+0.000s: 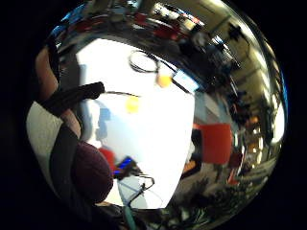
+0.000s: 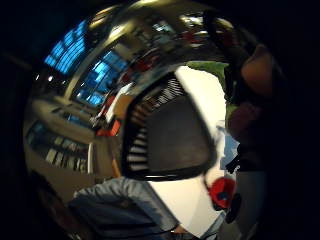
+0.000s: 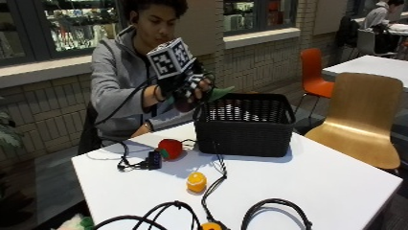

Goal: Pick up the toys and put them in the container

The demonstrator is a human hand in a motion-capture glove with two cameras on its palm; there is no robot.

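In the outside view my gloved right hand (image 3: 184, 87) is raised beside the rim of the black woven basket (image 3: 245, 125), on the person's side. Its fingers curl round a dark purple toy (image 3: 186, 103) with a green leafy top (image 3: 221, 93). The purple toy (image 1: 91, 172) fills a corner of the little finger side palm view and shows close by in the thumb side palm view, purple toy (image 2: 245, 122). The basket (image 2: 167, 135) lies open below the palm. On the white table (image 3: 306, 187) rest a red toy (image 3: 169, 148), a yellow-orange toy (image 3: 196, 182) and an orange toy (image 3: 210, 226).
Black cables (image 3: 220, 182) loop across the table's front, and a small black device (image 3: 153, 160) lies beside the red toy. A wooden chair (image 3: 363, 115) stands at the table's right and an orange chair (image 3: 315, 72) behind it. The person's bare hand (image 3: 141, 129) rests at the table's far edge.
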